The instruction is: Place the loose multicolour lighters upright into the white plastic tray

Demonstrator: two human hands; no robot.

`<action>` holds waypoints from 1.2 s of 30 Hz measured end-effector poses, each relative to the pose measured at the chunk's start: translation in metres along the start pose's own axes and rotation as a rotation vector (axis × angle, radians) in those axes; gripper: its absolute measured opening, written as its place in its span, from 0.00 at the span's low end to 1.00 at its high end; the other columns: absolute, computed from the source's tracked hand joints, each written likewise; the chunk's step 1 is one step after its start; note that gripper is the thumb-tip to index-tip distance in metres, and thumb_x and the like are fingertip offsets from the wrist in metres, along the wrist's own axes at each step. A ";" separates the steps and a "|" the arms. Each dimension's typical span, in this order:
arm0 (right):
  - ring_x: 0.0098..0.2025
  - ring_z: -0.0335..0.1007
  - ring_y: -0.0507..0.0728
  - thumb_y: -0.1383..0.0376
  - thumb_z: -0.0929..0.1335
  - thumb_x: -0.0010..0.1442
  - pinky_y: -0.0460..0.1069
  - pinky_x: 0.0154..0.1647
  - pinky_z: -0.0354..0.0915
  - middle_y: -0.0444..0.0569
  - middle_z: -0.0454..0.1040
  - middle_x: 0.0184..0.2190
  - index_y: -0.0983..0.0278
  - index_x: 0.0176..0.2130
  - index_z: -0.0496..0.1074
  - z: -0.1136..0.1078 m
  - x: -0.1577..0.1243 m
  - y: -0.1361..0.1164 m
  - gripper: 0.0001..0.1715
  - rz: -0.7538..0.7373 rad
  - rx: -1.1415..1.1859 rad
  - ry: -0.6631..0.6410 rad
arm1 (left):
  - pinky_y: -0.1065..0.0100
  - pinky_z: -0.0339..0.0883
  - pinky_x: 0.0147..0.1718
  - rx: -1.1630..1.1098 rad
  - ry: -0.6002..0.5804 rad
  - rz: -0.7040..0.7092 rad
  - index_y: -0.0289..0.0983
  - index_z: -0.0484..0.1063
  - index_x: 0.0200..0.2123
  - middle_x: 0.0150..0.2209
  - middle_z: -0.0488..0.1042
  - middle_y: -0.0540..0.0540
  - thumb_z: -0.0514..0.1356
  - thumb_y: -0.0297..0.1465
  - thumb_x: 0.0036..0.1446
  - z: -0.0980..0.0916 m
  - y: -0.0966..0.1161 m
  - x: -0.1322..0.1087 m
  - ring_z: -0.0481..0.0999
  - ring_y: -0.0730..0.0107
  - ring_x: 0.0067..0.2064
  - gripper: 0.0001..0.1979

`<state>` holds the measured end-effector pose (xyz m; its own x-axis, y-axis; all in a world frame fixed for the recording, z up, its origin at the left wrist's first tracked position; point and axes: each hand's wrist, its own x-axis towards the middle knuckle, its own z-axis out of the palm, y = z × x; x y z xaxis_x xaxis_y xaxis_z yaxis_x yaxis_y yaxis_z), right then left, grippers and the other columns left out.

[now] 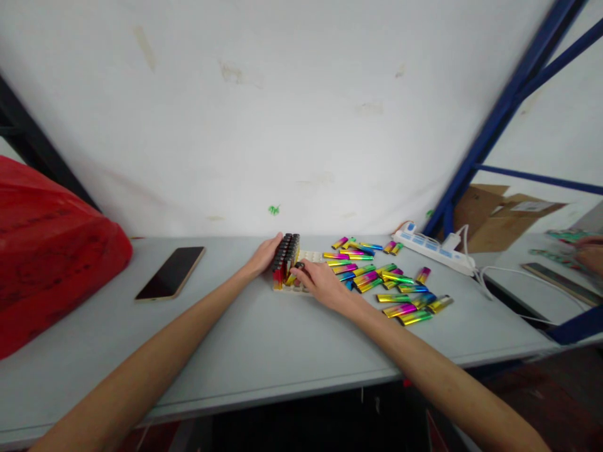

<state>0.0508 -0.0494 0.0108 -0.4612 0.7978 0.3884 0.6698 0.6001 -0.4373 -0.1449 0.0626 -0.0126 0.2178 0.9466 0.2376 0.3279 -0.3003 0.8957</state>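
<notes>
A whitish tray with holes (311, 256) lies on the table, with rows of upright lighters (287, 251) with black tops along its left side. My left hand (267, 256) is held against the left side of these rows, its fingers reaching towards the back corner and partly hidden. Over the front of the tray, my right hand (321, 282) pinches a lighter (293, 274) by its dark top; it is tilted beside the standing rows. Right of the tray lie several loose lighters (370, 279) in shiny yellow, pink, green and blue.
A phone (172, 273) lies to the left, near a red plastic bag (51, 251). At the back right are a white power strip (433, 249) with cables, a blue metal frame (490, 138) and a cardboard box (499, 216). Another person's hand (591, 252) shows at the far right.
</notes>
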 end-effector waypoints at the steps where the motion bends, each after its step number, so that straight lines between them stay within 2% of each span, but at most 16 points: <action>1: 0.35 0.75 0.57 0.50 0.59 0.73 0.48 0.36 0.60 0.52 0.79 0.34 0.64 0.39 0.69 0.001 0.001 -0.001 0.23 -0.010 -0.038 -0.016 | 0.61 0.67 0.42 0.004 -0.001 0.005 0.33 0.77 0.33 0.33 0.81 0.42 0.47 0.67 0.54 0.000 0.000 0.000 0.76 0.55 0.38 0.42; 7: 0.41 0.76 0.64 0.45 0.56 0.71 0.54 0.43 0.63 0.59 0.79 0.39 0.66 0.42 0.73 0.001 0.006 -0.015 0.31 -0.029 -0.403 -0.054 | 0.62 0.67 0.41 0.035 0.015 0.016 0.34 0.77 0.32 0.32 0.80 0.44 0.47 0.67 0.54 0.000 0.002 0.000 0.75 0.56 0.38 0.41; 10: 0.39 0.76 0.62 0.44 0.56 0.70 0.53 0.42 0.63 0.57 0.78 0.38 0.65 0.42 0.73 -0.002 0.004 -0.019 0.32 -0.034 -0.404 -0.082 | 0.61 0.67 0.41 0.029 0.007 0.011 0.34 0.77 0.33 0.32 0.80 0.44 0.47 0.67 0.54 0.000 0.004 -0.001 0.75 0.55 0.38 0.41; 13: 0.38 0.75 0.59 0.45 0.57 0.71 0.51 0.41 0.62 0.54 0.78 0.36 0.64 0.40 0.73 -0.013 -0.002 -0.014 0.30 -0.034 -0.373 -0.038 | 0.60 0.67 0.44 0.006 -0.005 0.013 0.34 0.78 0.34 0.34 0.81 0.43 0.48 0.66 0.54 -0.001 0.004 -0.001 0.76 0.53 0.39 0.41; 17: 0.39 0.73 0.57 0.52 0.57 0.73 0.50 0.43 0.62 0.53 0.76 0.36 0.64 0.40 0.73 -0.040 -0.007 0.019 0.25 0.034 -0.402 0.036 | 0.58 0.66 0.46 -0.003 -0.020 -0.007 0.33 0.79 0.35 0.36 0.82 0.41 0.48 0.66 0.55 -0.001 0.000 0.001 0.76 0.51 0.41 0.41; 20: 0.48 0.73 0.60 0.59 0.59 0.73 0.52 0.52 0.64 0.59 0.76 0.46 0.68 0.48 0.73 -0.065 -0.010 0.064 0.20 0.147 -0.448 0.034 | 0.58 0.66 0.48 0.001 -0.029 -0.012 0.33 0.79 0.36 0.37 0.82 0.41 0.47 0.67 0.54 -0.002 0.000 0.001 0.77 0.51 0.43 0.42; 22: 0.57 0.69 0.61 0.62 0.60 0.72 0.55 0.61 0.61 0.61 0.71 0.56 0.69 0.56 0.71 -0.081 -0.015 0.094 0.20 0.152 -0.465 -0.038 | 0.58 0.67 0.49 0.008 -0.028 -0.010 0.33 0.79 0.36 0.37 0.82 0.41 0.47 0.67 0.54 -0.002 0.000 0.001 0.77 0.51 0.43 0.42; 25: 0.63 0.65 0.62 0.64 0.59 0.71 0.56 0.65 0.59 0.61 0.69 0.61 0.69 0.55 0.73 -0.100 -0.030 0.127 0.21 0.164 -0.466 -0.201 | 0.58 0.67 0.50 0.027 -0.013 -0.015 0.34 0.79 0.36 0.38 0.83 0.42 0.48 0.68 0.53 -0.003 0.002 0.001 0.77 0.50 0.45 0.43; 27: 0.61 0.67 0.63 0.64 0.58 0.71 0.57 0.65 0.60 0.60 0.70 0.60 0.68 0.53 0.75 -0.112 -0.045 0.137 0.22 0.149 -0.447 -0.254 | 0.58 0.67 0.50 0.036 -0.012 -0.031 0.33 0.79 0.36 0.38 0.83 0.41 0.47 0.68 0.52 -0.003 0.002 0.001 0.77 0.50 0.45 0.44; 30: 0.54 0.73 0.63 0.64 0.56 0.72 0.59 0.59 0.66 0.59 0.77 0.53 0.67 0.51 0.76 -0.130 -0.066 0.144 0.23 0.143 -0.422 -0.265 | 0.58 0.68 0.48 0.016 -0.022 -0.043 0.33 0.80 0.39 0.39 0.83 0.41 0.48 0.68 0.52 -0.003 0.000 0.003 0.77 0.50 0.45 0.44; 33: 0.54 0.74 0.64 0.63 0.57 0.71 0.59 0.58 0.67 0.58 0.78 0.51 0.66 0.53 0.75 -0.145 -0.081 0.147 0.23 0.175 -0.444 -0.230 | 0.58 0.68 0.48 -0.004 -0.010 -0.032 0.33 0.80 0.40 0.40 0.83 0.41 0.49 0.68 0.52 -0.002 -0.004 0.004 0.78 0.50 0.45 0.44; 36: 0.55 0.74 0.64 0.62 0.57 0.71 0.59 0.59 0.66 0.57 0.77 0.53 0.65 0.55 0.75 -0.149 -0.089 0.148 0.24 0.187 -0.432 -0.155 | 0.59 0.69 0.48 -0.003 -0.008 -0.032 0.33 0.80 0.39 0.40 0.83 0.41 0.49 0.67 0.53 -0.003 -0.005 0.005 0.78 0.51 0.45 0.43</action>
<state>0.2775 -0.0402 0.0329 -0.3690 0.9086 0.1959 0.9143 0.3927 -0.0995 -0.1481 0.0690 -0.0152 0.2148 0.9548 0.2054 0.3320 -0.2692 0.9041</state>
